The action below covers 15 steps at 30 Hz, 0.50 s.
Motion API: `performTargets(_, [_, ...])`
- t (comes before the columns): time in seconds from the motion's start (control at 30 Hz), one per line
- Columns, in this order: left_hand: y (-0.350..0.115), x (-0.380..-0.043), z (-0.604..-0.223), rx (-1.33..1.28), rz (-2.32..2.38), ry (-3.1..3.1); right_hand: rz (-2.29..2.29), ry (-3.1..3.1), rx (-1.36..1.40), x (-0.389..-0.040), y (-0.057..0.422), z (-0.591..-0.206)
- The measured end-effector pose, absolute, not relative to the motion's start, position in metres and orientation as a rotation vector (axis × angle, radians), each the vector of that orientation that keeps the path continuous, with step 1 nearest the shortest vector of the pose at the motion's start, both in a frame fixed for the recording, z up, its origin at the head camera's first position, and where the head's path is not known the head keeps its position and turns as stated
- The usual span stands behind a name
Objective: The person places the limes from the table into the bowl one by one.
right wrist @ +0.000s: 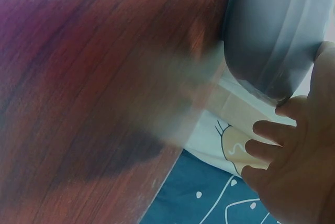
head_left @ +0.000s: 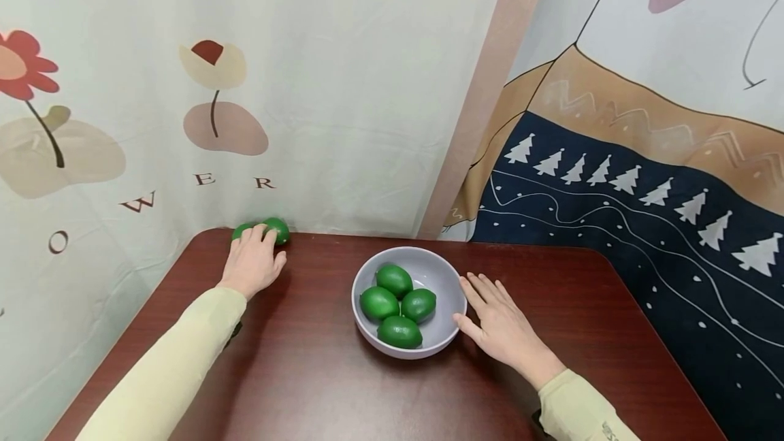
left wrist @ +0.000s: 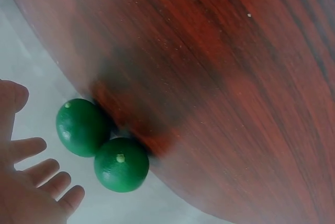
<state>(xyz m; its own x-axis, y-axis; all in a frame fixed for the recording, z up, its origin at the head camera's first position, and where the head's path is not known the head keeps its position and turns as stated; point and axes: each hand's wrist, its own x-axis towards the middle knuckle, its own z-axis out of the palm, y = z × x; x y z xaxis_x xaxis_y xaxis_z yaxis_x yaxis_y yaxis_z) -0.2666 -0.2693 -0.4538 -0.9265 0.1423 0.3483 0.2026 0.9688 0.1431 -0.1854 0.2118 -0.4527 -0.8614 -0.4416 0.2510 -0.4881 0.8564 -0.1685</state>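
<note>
Two green limes sit side by side at the table's far left corner: one lime (head_left: 278, 230) (left wrist: 121, 165) shows well, and the other lime (head_left: 240, 230) (left wrist: 82, 127) is partly hidden behind my left hand (head_left: 252, 260) (left wrist: 31, 182). In the left wrist view that hand's fingers are loosely extended beside the limes, with a gap between. Near the table's middle stands a pale lavender-grey bowl (head_left: 446, 305) (right wrist: 277, 25) holding several limes (head_left: 399, 332). My right hand (head_left: 505, 325) (right wrist: 303, 156) rests spread fingers against the bowl's right side, thumb and index finger at its wall.
The dark red-brown wooden table (head_left: 306, 386) has rounded far corners. Close behind it hangs a pale curtain (head_left: 343, 121) with flower prints. A navy and tan printed cloth (head_left: 582, 209) hangs along the right side.
</note>
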Motion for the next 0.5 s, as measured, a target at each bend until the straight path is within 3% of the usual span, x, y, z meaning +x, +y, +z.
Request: performTargets(0.5, [-0.287, -0.269, -0.458, -0.124, -0.319, -2.834, 0.350, -2.851, 0.708, -0.186, 0.212, -0.453])
